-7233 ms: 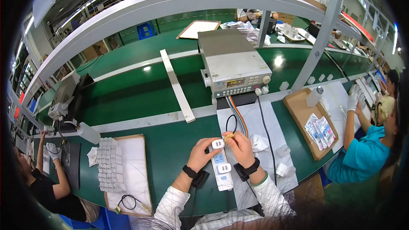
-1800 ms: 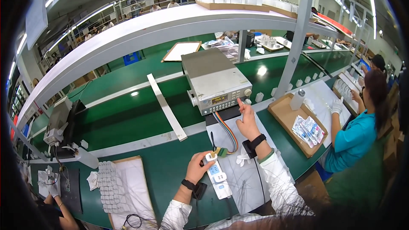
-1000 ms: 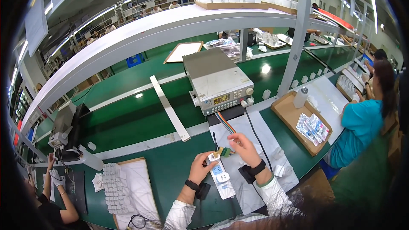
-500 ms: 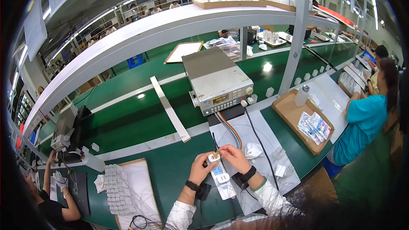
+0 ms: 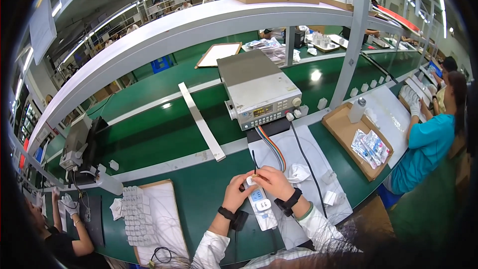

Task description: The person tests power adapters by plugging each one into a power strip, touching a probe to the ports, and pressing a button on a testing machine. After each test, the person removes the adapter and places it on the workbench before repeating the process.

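A white power strip (image 5: 267,220) with blue socket faces lies lengthwise in front of me. At its far end is a white charger (image 5: 251,181), mostly covered by my fingers. My left hand (image 5: 236,192) closes round that charger from the left. From the right, my right hand (image 5: 273,183) pinches a small connector (image 5: 255,175) at the charger's end, and a thin black cable (image 5: 254,159) rises from it. Whether the connector sits inside the charger is hidden. A second white charger (image 5: 263,204) is plugged into the strip nearer me. Black bands circle both wrists.
Beyond my hands stands a grey bench instrument (image 5: 264,89) with a rainbow ribbon cable (image 5: 271,147). Rows of white chargers (image 5: 136,216) fill a tray at left. A cardboard tray (image 5: 366,167) with bagged parts lies right. Co-workers sit on both sides.
My right hand has come closer to my left, and its fingers now cover more of the charger and connector. The whole view has shifted slightly.
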### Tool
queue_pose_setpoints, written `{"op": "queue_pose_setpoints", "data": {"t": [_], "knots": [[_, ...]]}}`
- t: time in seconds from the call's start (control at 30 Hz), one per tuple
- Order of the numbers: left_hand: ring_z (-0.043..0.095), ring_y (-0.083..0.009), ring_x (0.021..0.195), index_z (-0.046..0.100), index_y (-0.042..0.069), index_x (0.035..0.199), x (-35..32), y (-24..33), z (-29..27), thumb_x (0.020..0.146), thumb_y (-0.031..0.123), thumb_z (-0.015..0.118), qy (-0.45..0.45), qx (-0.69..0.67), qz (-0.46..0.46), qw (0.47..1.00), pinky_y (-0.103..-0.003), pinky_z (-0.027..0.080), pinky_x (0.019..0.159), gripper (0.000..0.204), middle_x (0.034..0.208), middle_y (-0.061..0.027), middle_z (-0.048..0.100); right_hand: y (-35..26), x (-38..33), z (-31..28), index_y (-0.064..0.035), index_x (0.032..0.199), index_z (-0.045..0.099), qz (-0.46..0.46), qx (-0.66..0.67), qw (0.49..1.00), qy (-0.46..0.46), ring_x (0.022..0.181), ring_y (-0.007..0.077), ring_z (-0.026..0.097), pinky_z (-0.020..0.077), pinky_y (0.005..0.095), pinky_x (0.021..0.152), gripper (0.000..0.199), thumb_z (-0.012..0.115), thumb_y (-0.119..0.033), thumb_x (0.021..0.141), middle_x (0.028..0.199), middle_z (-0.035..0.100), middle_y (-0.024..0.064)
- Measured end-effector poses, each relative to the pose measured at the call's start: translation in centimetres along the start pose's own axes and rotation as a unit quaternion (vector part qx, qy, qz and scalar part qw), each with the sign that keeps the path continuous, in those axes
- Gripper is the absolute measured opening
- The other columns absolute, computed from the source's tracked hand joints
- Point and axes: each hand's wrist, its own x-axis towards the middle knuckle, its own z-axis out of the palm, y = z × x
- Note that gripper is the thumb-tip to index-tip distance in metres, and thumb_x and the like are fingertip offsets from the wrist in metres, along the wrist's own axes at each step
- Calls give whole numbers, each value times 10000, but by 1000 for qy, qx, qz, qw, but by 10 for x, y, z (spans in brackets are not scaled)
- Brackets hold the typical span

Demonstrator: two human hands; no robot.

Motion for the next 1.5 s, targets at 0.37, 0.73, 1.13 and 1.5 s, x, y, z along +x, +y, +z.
{"op": "queue_pose_setpoints", "data": {"t": [0.37,0.73,1.13,1.5], "knots": [[564,-236,935,666,125,1156,1,8,-6,750,184,773,-4,101,19,995,-326,474,838,424,983,-79,603,-68,8,-36,15,879,632,-56,71,993,82,719,228,582,465,306,657,117,562,-74,906,815,610,108],[539,-145,791,663,151,1176,3,18,-4,757,186,764,-6,41,14,999,-243,454,661,432,914,-34,574,-35,-62,-16,-19,939,669,-31,-10,999,5,679,220,587,459,302,613,122,590,-99,893,789,590,90],[510,-125,731,653,165,1195,4,25,-7,763,164,758,-21,34,11,999,-229,446,640,445,907,-25,553,-24,-73,-3,-74,960,680,-53,-67,996,29,620,221,575,466,310,553,129,668,-148,855,790,578,72],[544,-163,862,642,145,1196,0,16,-6,775,122,745,-27,14,-6,1000,-266,472,706,434,931,-47,575,-9,-79,4,-89,1064,662,-62,-63,996,5,792,232,586,483,310,686,210,644,-179,875,854,575,68]]}}
